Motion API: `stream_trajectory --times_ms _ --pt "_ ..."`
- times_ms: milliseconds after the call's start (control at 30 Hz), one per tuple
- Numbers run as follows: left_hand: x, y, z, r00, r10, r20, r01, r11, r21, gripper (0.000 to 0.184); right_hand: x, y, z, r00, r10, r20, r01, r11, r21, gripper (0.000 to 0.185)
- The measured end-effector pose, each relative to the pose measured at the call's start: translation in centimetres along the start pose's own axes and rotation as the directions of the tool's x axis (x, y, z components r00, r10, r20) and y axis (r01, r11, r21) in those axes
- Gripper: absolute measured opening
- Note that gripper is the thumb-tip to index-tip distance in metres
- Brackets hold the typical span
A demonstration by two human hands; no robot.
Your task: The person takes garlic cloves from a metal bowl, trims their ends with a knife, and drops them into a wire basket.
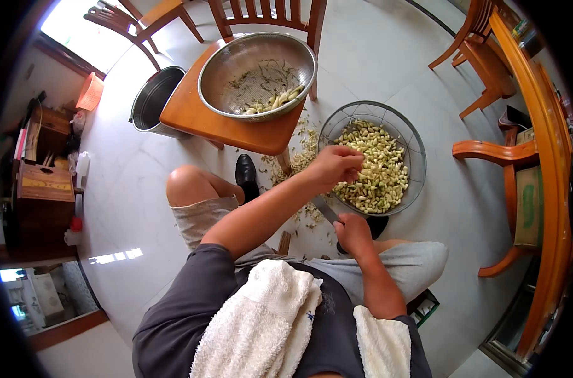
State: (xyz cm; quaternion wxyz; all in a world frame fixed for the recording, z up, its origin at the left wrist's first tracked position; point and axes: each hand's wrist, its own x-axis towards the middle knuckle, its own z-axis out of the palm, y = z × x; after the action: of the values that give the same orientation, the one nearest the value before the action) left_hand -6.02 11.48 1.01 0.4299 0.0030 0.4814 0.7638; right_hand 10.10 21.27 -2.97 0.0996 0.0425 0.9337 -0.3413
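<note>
My left hand (pixel 338 167) is closed in a pinch above the near left part of a round wire basket (pixel 423 157). Anything between its fingertips is too small or hidden to make out. Small pale green and white vegetable pieces (pixel 378 167) fill much of the basket, which sits on the floor. My right hand (pixel 354 234) grips a knife (pixel 325 209), its flat blade pointing up and left beside the basket. On the chair seat rests a perforated metal colander (pixel 220 94), tilted toward me, with a few longer whitish bulbs (pixel 275 102) and thin trimmings along its inside.
The wooden chair (pixel 255 140) stands directly ahead, a metal bucket (pixel 149 104) left of it. Trimmings (pixel 302 148) litter the tiled floor between chair and basket. A wooden armchair (pixel 510 164) and long table (pixel 545 145) line the right. A white towel (pixel 261 321) hangs over my chest.
</note>
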Motion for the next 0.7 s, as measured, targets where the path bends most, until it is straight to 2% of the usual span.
stream_trajectory --times_ms 33,67,133,167,233,300,367,433,500,533,633,667,700 --pt "0.3 0.4 0.8 1.000 -0.016 -0.004 0.017 0.995 0.098 0.032 0.0 -0.1 0.0 1.000 0.006 0.002 -0.006 1.000 -0.002 0.016" --pt "0.5 0.8 1.3 0.999 0.041 -0.006 -0.037 0.951 0.307 0.033 -0.1 -0.3 -0.1 1.000 0.011 0.004 -0.011 1.000 -0.003 0.016" --pt "0.5 1.9 2.1 0.989 0.149 0.024 -0.126 0.728 0.674 0.035 0.1 -0.4 -0.2 1.000 0.014 0.017 -0.014 1.000 0.010 0.016" --pt "0.5 2.8 2.0 0.976 0.207 0.064 -0.183 0.631 0.754 0.033 0.2 -0.2 -0.2 0.999 0.015 0.030 -0.016 1.000 0.026 0.016" --pt "-0.1 5.9 1.1 0.941 0.296 0.165 -0.279 0.402 0.872 0.028 0.1 0.1 -0.1 0.999 0.008 0.036 -0.010 0.998 0.064 0.016" --pt "-1.9 10.6 -0.2 0.919 0.393 0.029 -0.193 0.384 0.903 0.023 0.0 0.4 0.1 1.000 -0.010 0.024 0.007 0.994 0.108 0.015" --pt "-3.1 14.3 -2.1 0.818 0.566 -0.101 -0.137 0.363 0.922 0.020 0.1 0.2 0.2 0.999 -0.001 0.052 -0.004 0.996 0.094 0.015" --pt "-1.9 16.9 -7.3 0.800 0.596 -0.069 -0.025 0.148 0.989 0.021 0.2 -0.3 0.3 0.998 -0.009 0.069 0.003 0.996 0.090 0.015" --pt "-0.3 17.9 -12.2 0.859 0.504 -0.090 0.113 -0.015 0.994 0.022 0.2 -0.8 0.3 0.997 -0.036 0.073 0.029 0.995 0.093 0.015" --pt "0.1 18.1 -12.9 0.886 0.416 -0.207 0.206 0.046 0.977 0.020 0.2 -0.9 0.4 0.995 -0.030 0.096 0.021 0.996 0.087 0.015" --pt "1.1 17.8 -13.5 0.893 0.168 -0.417 0.381 0.209 0.901 0.018 0.4 -0.7 0.9 0.990 -0.018 0.143 0.007 0.997 0.075 0.016" --pt "1.6 17.8 -13.5 0.890 0.155 -0.429 0.419 0.089 0.903 0.013 0.4 -0.6 1.2 0.990 -0.020 0.143 0.010 0.997 0.075 0.016" --pt "3.6 17.3 -16.3 0.929 0.149 -0.338 0.347 -0.038 0.937 0.012 0.4 -0.5 1.3 0.989 -0.022 0.144 0.012 0.997 0.074 0.016"
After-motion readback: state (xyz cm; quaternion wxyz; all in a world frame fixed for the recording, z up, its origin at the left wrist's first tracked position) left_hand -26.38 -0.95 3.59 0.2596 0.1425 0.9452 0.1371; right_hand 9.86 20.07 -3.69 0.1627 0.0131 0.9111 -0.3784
